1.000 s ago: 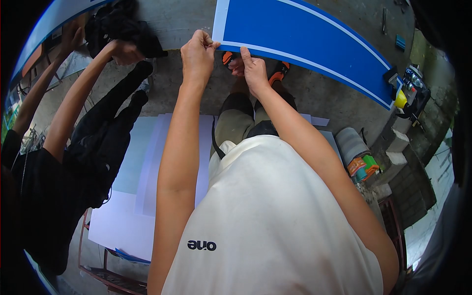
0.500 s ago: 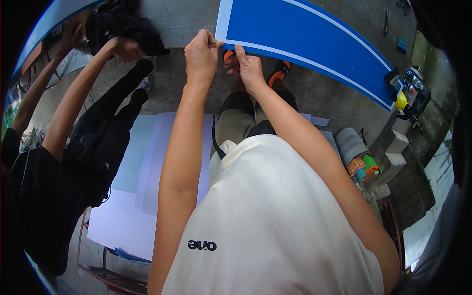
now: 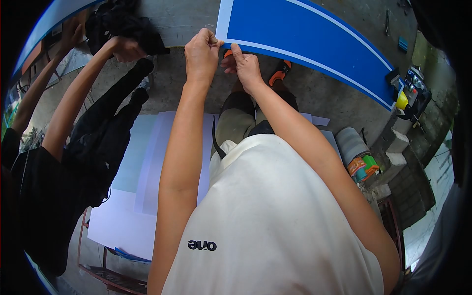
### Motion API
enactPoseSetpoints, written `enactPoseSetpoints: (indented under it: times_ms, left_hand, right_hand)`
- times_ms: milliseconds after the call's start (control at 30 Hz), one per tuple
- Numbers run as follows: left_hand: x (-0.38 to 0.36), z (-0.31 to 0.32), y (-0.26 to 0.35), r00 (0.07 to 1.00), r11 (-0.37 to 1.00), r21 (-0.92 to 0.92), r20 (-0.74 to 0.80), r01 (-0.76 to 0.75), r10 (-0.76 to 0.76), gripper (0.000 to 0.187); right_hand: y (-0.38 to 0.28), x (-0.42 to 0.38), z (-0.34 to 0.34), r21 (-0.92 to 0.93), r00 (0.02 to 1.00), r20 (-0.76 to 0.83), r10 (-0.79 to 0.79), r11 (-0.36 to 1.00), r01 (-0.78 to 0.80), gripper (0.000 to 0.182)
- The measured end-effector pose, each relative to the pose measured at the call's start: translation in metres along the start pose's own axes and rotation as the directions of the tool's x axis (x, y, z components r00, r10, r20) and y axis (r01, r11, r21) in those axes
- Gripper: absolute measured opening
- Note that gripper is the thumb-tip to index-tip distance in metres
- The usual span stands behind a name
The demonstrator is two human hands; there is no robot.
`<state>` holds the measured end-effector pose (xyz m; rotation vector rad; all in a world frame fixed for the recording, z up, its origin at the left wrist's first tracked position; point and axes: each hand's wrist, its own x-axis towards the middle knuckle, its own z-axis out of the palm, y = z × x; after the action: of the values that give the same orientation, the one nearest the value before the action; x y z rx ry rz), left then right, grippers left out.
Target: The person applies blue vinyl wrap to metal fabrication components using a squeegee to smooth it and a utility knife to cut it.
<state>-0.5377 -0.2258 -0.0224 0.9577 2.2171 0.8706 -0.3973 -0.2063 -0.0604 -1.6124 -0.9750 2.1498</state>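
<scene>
A long blue panel [image 3: 295, 34] with white border stripes lies on the grey worktable, its near left corner toward me. My left hand [image 3: 201, 56] is closed in a pinch at that corner; whatever sits between the fingertips is too small to make out. Just right of it, my right hand [image 3: 248, 69] grips the panel's near edge, thumb on top and fingers curled underneath, partly hidden. The two hands are close together but apart.
A co-worker in black stands at left, a hand [image 3: 129, 49] at a dark cloth bundle [image 3: 142, 37]. Pale sheets [image 3: 123, 211] lie on a rack below me. A clamp-like black tool [image 3: 393, 81] sits at the panel's far right end. A grey roll [image 3: 351, 142] lies at right.
My right hand has slid slightly left along the panel's edge, closer to my left hand. My left hand and the panel have hardly moved.
</scene>
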Motion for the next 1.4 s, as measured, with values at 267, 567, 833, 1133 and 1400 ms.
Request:
enactPoseSetpoints:
  times_ms: [267,567,833,1133,1400]
  left_hand:
    - [0.0,0.0,-0.003,1.0,1.0,-0.005,0.0,-0.007,0.007,0.022]
    - [-0.001,-0.005,-0.009,0.998,0.999,-0.001,-0.061,-0.034,0.034,0.02]
    - [-0.009,-0.031,-0.024,0.974,1.0,-0.011,-0.224,0.025,-0.027,0.016]
    - [-0.023,-0.03,-0.017,0.972,0.992,-0.076,-0.205,0.099,-0.113,0.014]
    - [-0.033,-0.028,-0.023,0.964,0.993,-0.041,-0.238,0.114,-0.12,0.02]
  right_hand:
    - [0.0,0.001,0.003,0.004,1.0,0.004,0.007,1.0,-0.007,0.065]
    - [0.001,0.002,0.005,0.021,1.0,0.015,0.024,0.999,-0.024,0.06]
    - [0.006,0.007,0.009,0.084,0.999,0.04,0.02,0.996,-0.023,0.052]
    - [0.006,0.009,0.016,0.061,0.998,0.065,0.027,0.998,-0.031,0.052]
    - [0.004,0.01,0.045,0.094,0.994,0.086,0.075,0.992,-0.083,0.052]
